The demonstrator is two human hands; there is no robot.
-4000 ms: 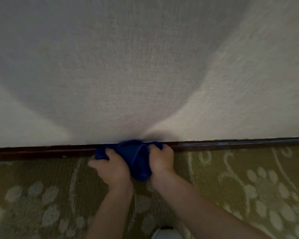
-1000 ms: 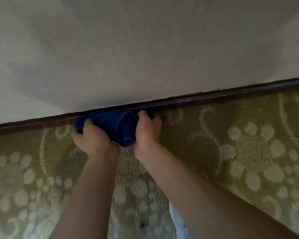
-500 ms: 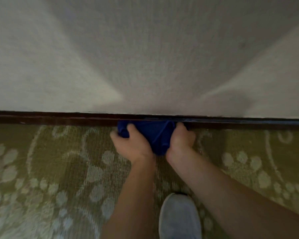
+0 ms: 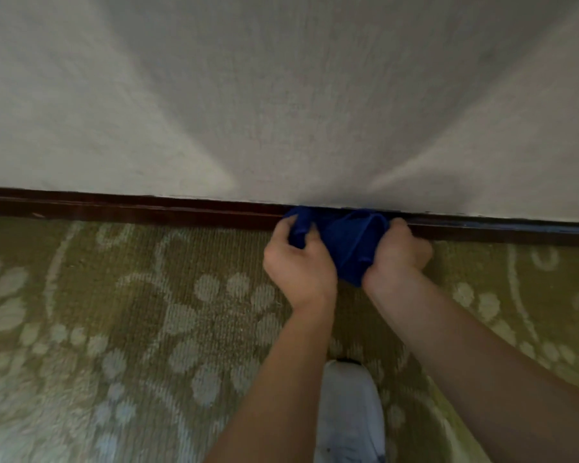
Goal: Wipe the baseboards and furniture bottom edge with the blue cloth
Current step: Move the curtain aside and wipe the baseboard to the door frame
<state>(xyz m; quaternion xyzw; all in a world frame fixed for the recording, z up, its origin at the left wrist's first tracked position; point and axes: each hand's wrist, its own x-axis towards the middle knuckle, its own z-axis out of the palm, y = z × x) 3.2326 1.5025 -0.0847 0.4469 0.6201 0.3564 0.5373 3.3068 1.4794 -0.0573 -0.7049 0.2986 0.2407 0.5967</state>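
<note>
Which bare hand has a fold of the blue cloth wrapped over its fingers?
The left hand: a blue cloth fold loops over its fingers; the right hand grips the edge.

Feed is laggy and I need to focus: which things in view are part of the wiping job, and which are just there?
Part of the job:
- blue cloth, pressed to the baseboard
- dark baseboard
- left hand and right hand, both gripping the cloth

Just there:
- patterned green carpet
- pale textured wall
- white shoe
</note>
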